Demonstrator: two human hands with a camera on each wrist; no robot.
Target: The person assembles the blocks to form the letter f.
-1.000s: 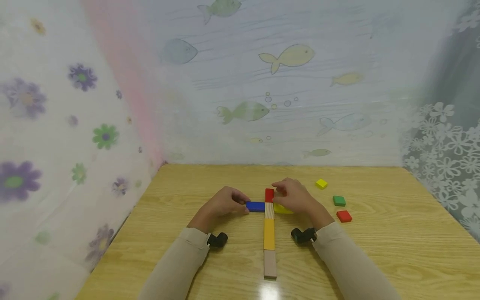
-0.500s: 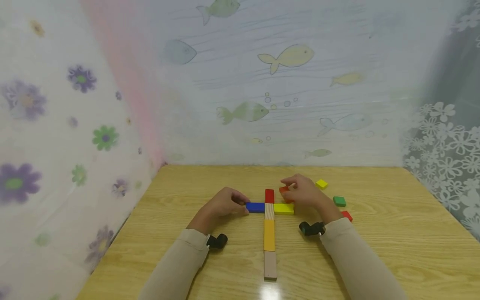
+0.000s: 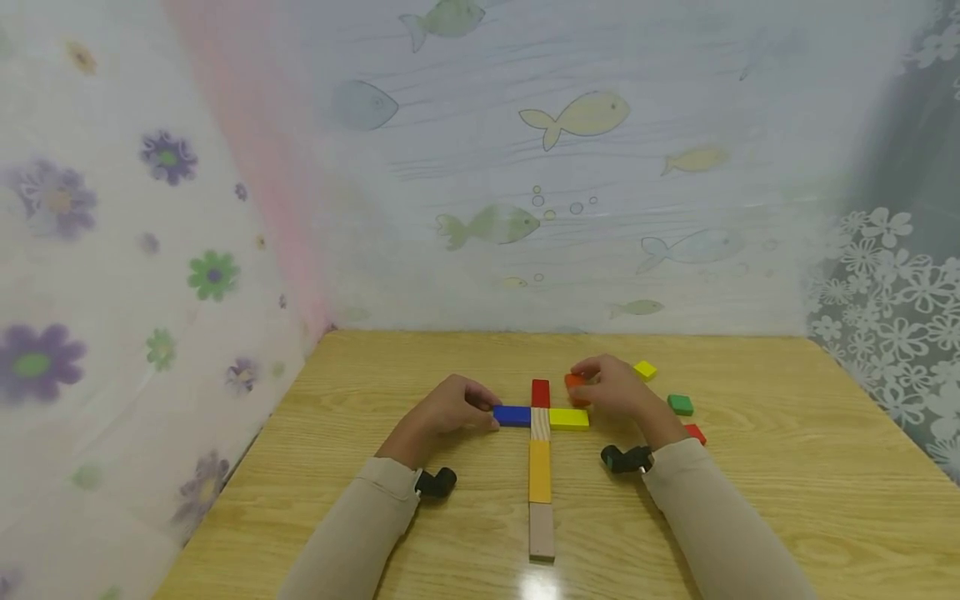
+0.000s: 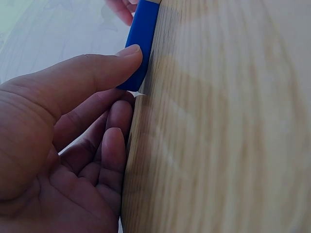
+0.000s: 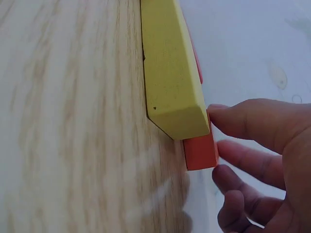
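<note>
My left hand (image 3: 452,406) pinches the left end of a blue block (image 3: 512,416) between thumb and index finger; the left wrist view shows the thumb on its top. This block is the left arm of a flat cross. Its right arm is a yellow block (image 3: 568,419), with a red block (image 3: 540,393) at the top and a striped wooden block (image 3: 540,423) in the middle. Beyond the yellow block, my right hand (image 3: 617,390) holds an orange-red block (image 3: 575,387), partly hidden by the fingers. In the right wrist view this orange-red block (image 5: 200,153) shows behind the yellow one.
Below the striped block lie an orange-yellow block (image 3: 539,471) and a pale brown block (image 3: 542,531) in line. On the right are small yellow (image 3: 645,371), green (image 3: 680,405) and red (image 3: 695,433) pieces, the red one partly behind the sleeve. Patterned curtains surround the wooden table (image 3: 360,367).
My right hand has moved right from over the yellow block, uncovering it, with the orange-red block at its fingers. The left hand stays at the blue block.
</note>
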